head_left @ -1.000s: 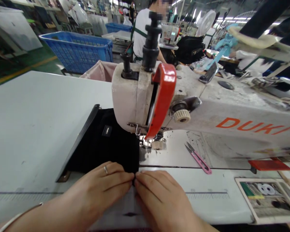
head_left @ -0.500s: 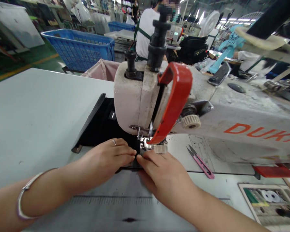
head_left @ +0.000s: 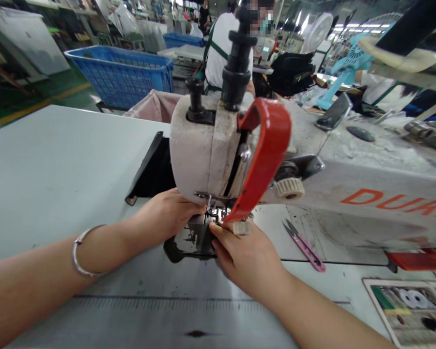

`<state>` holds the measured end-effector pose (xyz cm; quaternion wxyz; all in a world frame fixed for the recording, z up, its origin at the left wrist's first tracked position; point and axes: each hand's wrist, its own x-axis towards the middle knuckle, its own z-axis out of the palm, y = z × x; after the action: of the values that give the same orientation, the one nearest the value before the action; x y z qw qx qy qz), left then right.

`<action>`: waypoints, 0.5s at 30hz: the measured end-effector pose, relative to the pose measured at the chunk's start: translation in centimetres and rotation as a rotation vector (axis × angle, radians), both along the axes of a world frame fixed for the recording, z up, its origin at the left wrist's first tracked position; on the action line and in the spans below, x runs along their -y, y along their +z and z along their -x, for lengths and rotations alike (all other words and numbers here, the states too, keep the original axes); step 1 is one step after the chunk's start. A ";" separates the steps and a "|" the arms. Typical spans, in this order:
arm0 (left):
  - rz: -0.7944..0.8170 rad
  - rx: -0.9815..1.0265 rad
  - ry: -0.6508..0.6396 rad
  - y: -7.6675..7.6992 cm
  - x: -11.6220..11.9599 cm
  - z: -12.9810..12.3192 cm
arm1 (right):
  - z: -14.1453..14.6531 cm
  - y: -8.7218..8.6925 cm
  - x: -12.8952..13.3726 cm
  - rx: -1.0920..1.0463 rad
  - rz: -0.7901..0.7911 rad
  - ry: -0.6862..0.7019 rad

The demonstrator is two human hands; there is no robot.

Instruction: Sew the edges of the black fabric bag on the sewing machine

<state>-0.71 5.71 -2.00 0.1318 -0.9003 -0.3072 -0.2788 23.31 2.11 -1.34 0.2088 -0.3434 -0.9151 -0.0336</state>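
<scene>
Head view shows us a white industrial sewing machine point(head_left: 218, 155) with orange letters "DUKI" on its arm, standing in a pale grey tabletop point(head_left: 58, 169). A piece of black fabric point(head_left: 192, 240) lies under the needle area of this machine, and one part of it goes to the left behind the machine head point(head_left: 154, 167), while the front part with shiny marks sticks out toward us. Our left hand point(head_left: 167, 213), with a thin silver bangle point(head_left: 85, 254) on the wrist, comes from the left side, and its fingers reach on the fabric close to the presser foot point(head_left: 212, 211), partly hidden under the machine head. Our right hand point(head_left: 243, 257) comes from the right side and its fingertips point(head_left: 215, 230) touch the fabric edge just beside the needle area. Both hands are half bent on the cloth, but we cannot tell if they really pinch it or only press it down. A curved red guard point(head_left: 265, 150) hangs over the needle area. Pink-handled thread snips point(head_left: 304, 247) lie on the tabletop at the right of our right hand, well apart from it. Farther back, one person in a white shirt point(head_left: 221, 53) works, and a blue plastic crate point(head_left: 119, 77) stands on the floor.
</scene>
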 end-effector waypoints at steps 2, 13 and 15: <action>-0.023 0.003 -0.006 -0.3 -0.2 0.1 | 0.1 0.2 -0.1 -0.004 -0.004 0.009; 0.026 -0.031 0.034 0.6 0.0 0.1 | -0.5 0.7 -0.2 -0.126 -0.019 0.049; 0.058 -0.044 0.039 1.1 -0.1 0.3 | -1.0 1.0 -0.3 -0.173 -0.031 0.001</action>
<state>-0.99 5.86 -0.87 0.1176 -0.9036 -0.3296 -0.2471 24.34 2.46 -0.30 0.2923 -0.3412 -0.8932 -0.0179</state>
